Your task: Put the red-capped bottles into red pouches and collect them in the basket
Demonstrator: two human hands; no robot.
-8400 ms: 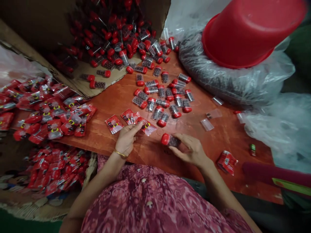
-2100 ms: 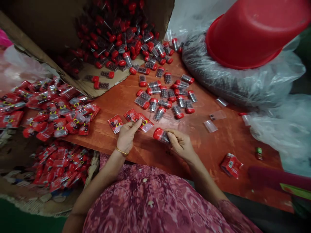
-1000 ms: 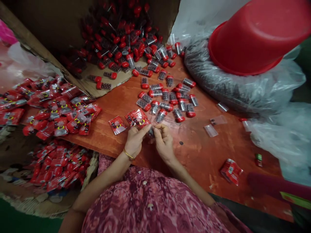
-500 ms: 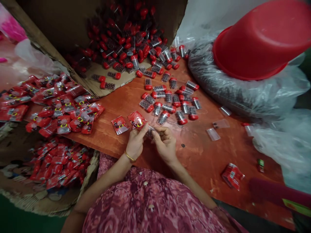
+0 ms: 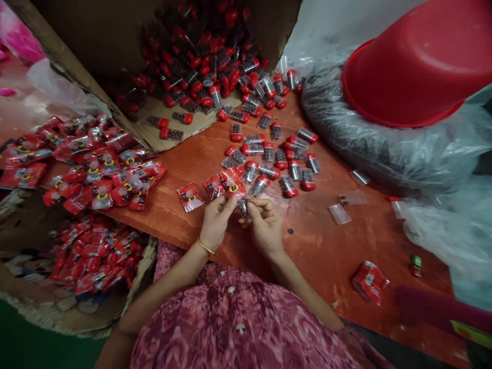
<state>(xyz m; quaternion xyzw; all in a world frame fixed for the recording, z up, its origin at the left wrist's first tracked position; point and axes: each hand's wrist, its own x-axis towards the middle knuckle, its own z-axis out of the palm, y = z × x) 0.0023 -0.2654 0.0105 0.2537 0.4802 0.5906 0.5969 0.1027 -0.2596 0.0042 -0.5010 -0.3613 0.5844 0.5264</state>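
Between my hands is a small red printed plastic packet (image 5: 232, 180), its printed part pointing away from me. My left hand (image 5: 218, 220) pinches it along its left side with thumb and fingers. Just below, a clear tube with dark contents (image 5: 242, 207) shows between the hands; whether it sits inside the packet I cannot tell. My right hand (image 5: 266, 225) closes thumb and fingers on the tube's right side. Two flat packets lie by my left hand: a red flat packet (image 5: 191, 197) and another, partly covered (image 5: 212, 187). Several red-capped tubes (image 5: 269, 170) lie just beyond.
A cardboard box (image 5: 88, 77) spills red-capped tubes at the back. Filled red packets (image 5: 103, 169) are heaped left, above a carton of more packets (image 5: 96, 251). On the right, a red bucket (image 5: 415, 66) rests on a plastic bag of dark pieces (image 5: 369, 148). A crumpled packet (image 5: 369, 282) lies front right.
The red printed part of the held packet has come into view above my fingers. The tube shows more between my hands, and my right fingers have shifted slightly. The view has moved a little.
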